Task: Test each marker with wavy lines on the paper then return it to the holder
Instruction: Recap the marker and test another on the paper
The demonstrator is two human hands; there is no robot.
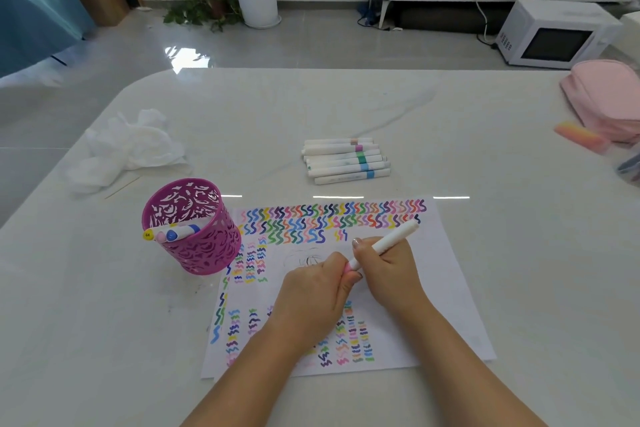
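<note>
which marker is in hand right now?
The white marker with the pink end, held by left hand and right hand over the paper; others lie in the pile or sit in the holder.

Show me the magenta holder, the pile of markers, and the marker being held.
magenta holder [204, 253], head view, front wall.
pile of markers [346, 161], head view, a middle barrel.
held marker [398, 235], head view, white barrel near its far end.
</note>
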